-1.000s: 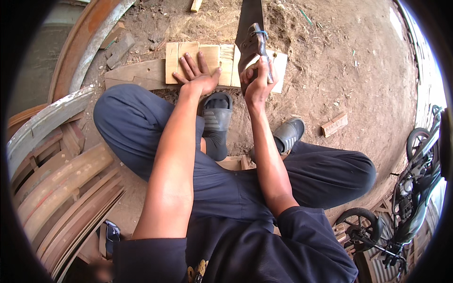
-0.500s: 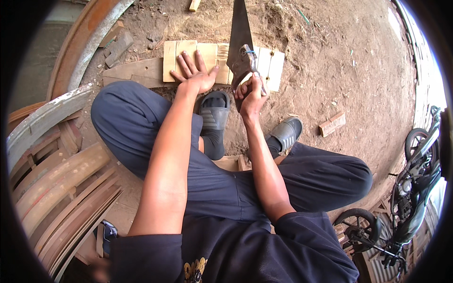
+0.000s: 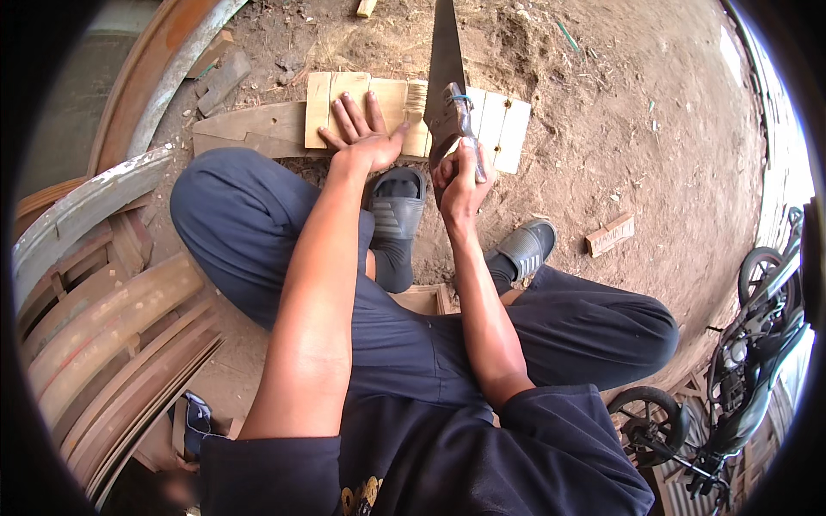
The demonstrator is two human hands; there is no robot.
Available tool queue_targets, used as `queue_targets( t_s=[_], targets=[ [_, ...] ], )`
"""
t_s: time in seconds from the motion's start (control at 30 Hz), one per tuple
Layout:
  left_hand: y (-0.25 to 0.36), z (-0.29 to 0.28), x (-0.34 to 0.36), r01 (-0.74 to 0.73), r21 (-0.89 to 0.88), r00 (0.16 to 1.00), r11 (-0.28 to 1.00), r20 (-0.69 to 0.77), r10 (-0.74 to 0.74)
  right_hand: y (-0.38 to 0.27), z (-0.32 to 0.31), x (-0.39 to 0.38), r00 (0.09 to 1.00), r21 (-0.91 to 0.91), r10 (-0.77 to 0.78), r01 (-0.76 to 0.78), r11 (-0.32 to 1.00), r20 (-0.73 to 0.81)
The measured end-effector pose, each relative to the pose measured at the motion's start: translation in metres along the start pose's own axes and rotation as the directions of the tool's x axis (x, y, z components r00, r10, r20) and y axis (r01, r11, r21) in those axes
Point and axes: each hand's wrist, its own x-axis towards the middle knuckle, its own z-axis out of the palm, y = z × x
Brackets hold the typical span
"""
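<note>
On the dirt ground, my left hand (image 3: 361, 138) presses flat, fingers spread, on the wooden panel (image 3: 404, 107); my right hand (image 3: 460, 176) grips the handsaw (image 3: 446, 82), blade in the panel.

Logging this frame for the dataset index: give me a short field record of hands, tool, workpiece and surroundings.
left hand: left hand pressed flat on the wooden board, fingers spread
right hand: right hand gripping the handle of the handsaw
saw: blade crosses the board, pointing away from the person
board: pale planks lying on the dirt ground
feet: grey slippers just behind the board
nearby: small wood offcut, curved wooden pieces, motorcycle
</note>
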Motion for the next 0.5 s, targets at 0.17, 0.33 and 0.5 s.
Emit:
queue_targets(
  t_s=[0.17,0.33,0.5],
  targets=[
    [0.001,0.0,0.001,0.0,0.006,1.0,1.0,-0.014,0.0,-0.007,0.008,0.001,1.0,-0.003,-0.027,0.027,1.0,0.002],
    [0.001,0.001,0.001,0.005,-0.006,1.0,1.0,-0.02,-0.005,-0.004,0.007,0.01,1.0,0.03,-0.005,0.004,1.0,0.02],
    [0.0,0.002,0.002,-0.005,-0.014,1.0,1.0,-0.013,0.005,0.004,0.009,0.012,1.0,0.038,-0.02,0.021,0.999,-0.02]
  ],
)
